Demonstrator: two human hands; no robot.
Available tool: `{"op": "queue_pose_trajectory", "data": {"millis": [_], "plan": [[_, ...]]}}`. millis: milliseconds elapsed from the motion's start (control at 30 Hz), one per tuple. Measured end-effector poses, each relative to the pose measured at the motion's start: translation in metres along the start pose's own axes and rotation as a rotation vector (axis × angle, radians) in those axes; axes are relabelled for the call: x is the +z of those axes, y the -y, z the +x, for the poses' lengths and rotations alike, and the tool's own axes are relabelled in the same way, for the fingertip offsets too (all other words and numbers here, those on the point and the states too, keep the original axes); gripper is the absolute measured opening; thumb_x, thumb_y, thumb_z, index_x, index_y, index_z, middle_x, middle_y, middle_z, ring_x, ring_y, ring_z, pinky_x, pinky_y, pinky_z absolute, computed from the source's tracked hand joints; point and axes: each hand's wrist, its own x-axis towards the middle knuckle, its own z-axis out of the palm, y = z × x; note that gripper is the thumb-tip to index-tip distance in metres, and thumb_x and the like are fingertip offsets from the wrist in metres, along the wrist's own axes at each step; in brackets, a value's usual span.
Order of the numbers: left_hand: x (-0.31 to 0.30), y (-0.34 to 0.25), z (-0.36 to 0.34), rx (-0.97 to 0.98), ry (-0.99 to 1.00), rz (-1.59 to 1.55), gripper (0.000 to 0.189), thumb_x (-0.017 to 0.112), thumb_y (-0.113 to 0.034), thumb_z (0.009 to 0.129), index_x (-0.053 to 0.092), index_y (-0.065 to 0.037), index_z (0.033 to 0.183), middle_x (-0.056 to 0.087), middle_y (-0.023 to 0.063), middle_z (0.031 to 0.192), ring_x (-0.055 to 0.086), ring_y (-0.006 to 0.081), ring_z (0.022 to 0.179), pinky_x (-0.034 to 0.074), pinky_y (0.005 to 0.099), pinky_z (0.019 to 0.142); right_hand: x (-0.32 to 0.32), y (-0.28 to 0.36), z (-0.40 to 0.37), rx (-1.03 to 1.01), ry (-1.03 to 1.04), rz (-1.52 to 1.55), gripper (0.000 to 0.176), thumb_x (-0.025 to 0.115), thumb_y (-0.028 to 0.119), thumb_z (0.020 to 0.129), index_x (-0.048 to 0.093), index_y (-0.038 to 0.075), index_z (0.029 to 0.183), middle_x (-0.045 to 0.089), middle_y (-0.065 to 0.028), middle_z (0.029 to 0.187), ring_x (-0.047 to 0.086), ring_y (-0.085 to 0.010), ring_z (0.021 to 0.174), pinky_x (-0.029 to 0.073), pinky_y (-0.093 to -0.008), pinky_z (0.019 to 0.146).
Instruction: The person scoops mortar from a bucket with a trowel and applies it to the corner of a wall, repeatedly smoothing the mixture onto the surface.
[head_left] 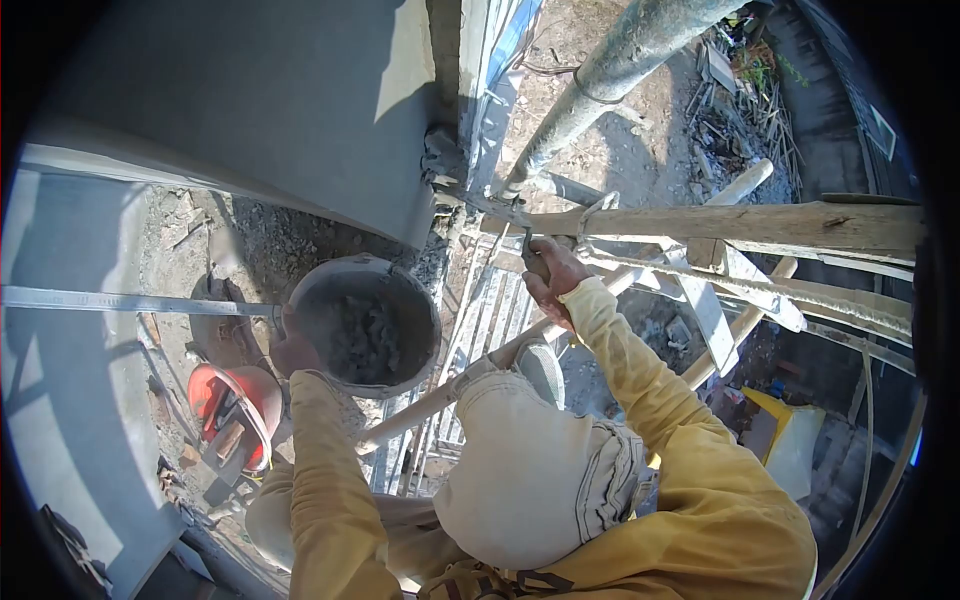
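My right hand [556, 283] is closed round the handle of a trowel [528, 243], near the end of a wooden beam and the corner of the grey wall. On the other side, my left hand [295, 345] grips the left rim of a round bucket [425, 300]. Grey, lumpy mortar [362, 335] lies inside the bucket. A long metal straightedge [140, 301] reaches from the left edge to the bucket, close to my left hand.
An orange bucket [270, 392] with tools stands below left. A grey wall [250, 90] fills the upper left. Wooden beams [740, 225] and a thick pole [590, 95] cross the right side. Slats [490, 320] lie under my raised knee.
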Motion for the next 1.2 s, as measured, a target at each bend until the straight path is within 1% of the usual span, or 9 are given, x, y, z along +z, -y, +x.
{"op": "queue_pose_trajectory", "data": {"millis": [433,500,667,733,900,1033,1100,1167,1200], "plan": [[0.000,0.011,0.002,0.039,-0.050,0.086,0.066,0.058,-0.058,0.082,0.064,0.008,0.081,0.062,0.0166,0.071,0.055,0.0266,0.066,0.043,0.0417,0.066,-0.048,0.049,0.012,0.080,-0.016,0.107,0.049,0.063,0.020,0.081,0.047,0.002,0.123,0.058,-0.0245,0.112,0.055,-0.0379,0.109,0.042,-0.0398,0.096],[-0.004,0.000,-0.005,0.022,-0.041,0.068,0.066,0.058,-0.058,0.082,0.065,0.008,0.081,0.062,0.0164,0.071,0.055,0.0262,0.066,0.043,0.0414,0.066,-0.054,0.053,0.011,0.141,-0.018,0.245,0.046,0.065,0.020,0.082,0.050,-0.002,0.120,0.063,-0.0195,0.103,0.062,-0.0269,0.098,0.047,-0.0334,0.086],[0.000,0.012,-0.001,-0.003,-0.032,0.018,0.067,0.059,-0.059,0.081,0.065,0.007,0.081,0.061,0.0158,0.071,0.055,0.0258,0.066,0.043,0.0408,0.066,-0.064,0.043,0.003,0.130,0.005,0.289,0.048,0.064,0.023,0.083,0.050,-0.002,0.121,0.063,-0.0196,0.102,0.062,-0.0240,0.095,0.048,-0.0321,0.084],[0.003,0.031,0.007,0.104,-0.015,0.027,0.068,0.058,-0.061,0.080,0.066,0.007,0.082,0.062,0.0157,0.071,0.056,0.0265,0.067,0.044,0.0410,0.067,-0.063,0.040,-0.006,0.162,0.027,0.320,0.048,0.064,0.023,0.084,0.050,-0.002,0.122,0.062,-0.0200,0.102,0.062,-0.0242,0.094,0.048,-0.0325,0.084],[0.004,0.037,0.010,0.106,-0.016,0.122,0.071,0.056,-0.063,0.080,0.066,0.007,0.085,0.064,0.0180,0.077,0.058,0.0290,0.072,0.044,0.0425,0.071,-0.041,0.020,-0.030,0.227,-0.023,0.349,0.048,0.065,0.027,0.083,0.047,0.002,0.120,0.064,-0.0196,0.095,0.064,-0.0305,0.089,0.050,-0.0363,0.077],[-0.005,0.006,-0.003,0.021,-0.014,0.073,0.071,0.054,-0.063,0.082,0.066,0.007,0.087,0.064,0.0200,0.079,0.058,0.0310,0.074,0.043,0.0434,0.071,0.009,-0.018,-0.012,0.049,-0.030,0.333,0.049,0.066,0.031,0.083,0.047,0.002,0.119,0.063,-0.0148,0.090,0.063,-0.0248,0.083,0.049,-0.0330,0.074],[0.002,0.030,0.009,0.088,-0.040,0.085,0.070,0.054,-0.062,0.083,0.066,0.007,0.085,0.063,0.0199,0.077,0.057,0.0315,0.072,0.042,0.0437,0.070,0.034,-0.039,0.007,0.021,-0.001,0.295,0.048,0.067,0.026,0.083,0.047,0.000,0.119,0.062,-0.0143,0.096,0.062,-0.0220,0.086,0.049,-0.0314,0.075],[0.001,0.029,0.010,0.153,-0.067,0.095,0.069,0.054,-0.061,0.083,0.066,0.007,0.083,0.063,0.0199,0.074,0.057,0.0320,0.071,0.042,0.0439,0.069,0.058,-0.051,0.027,-0.169,-0.125,0.417,0.049,0.072,0.024,0.080,0.050,0.000,0.117,0.060,-0.0113,0.097,0.058,-0.0180,0.085,0.048,-0.0303,0.076],[-0.001,0.020,0.004,0.096,-0.050,0.082,0.069,0.053,-0.061,0.083,0.065,0.007,0.080,0.062,0.0195,0.072,0.056,0.0317,0.069,0.041,0.0439,0.068,0.066,-0.055,0.034,-0.088,-0.036,0.544,0.050,0.070,0.023,0.082,0.047,0.001,0.120,0.059,-0.0104,0.098,0.057,-0.0170,0.085,0.047,-0.0306,0.076]]}}
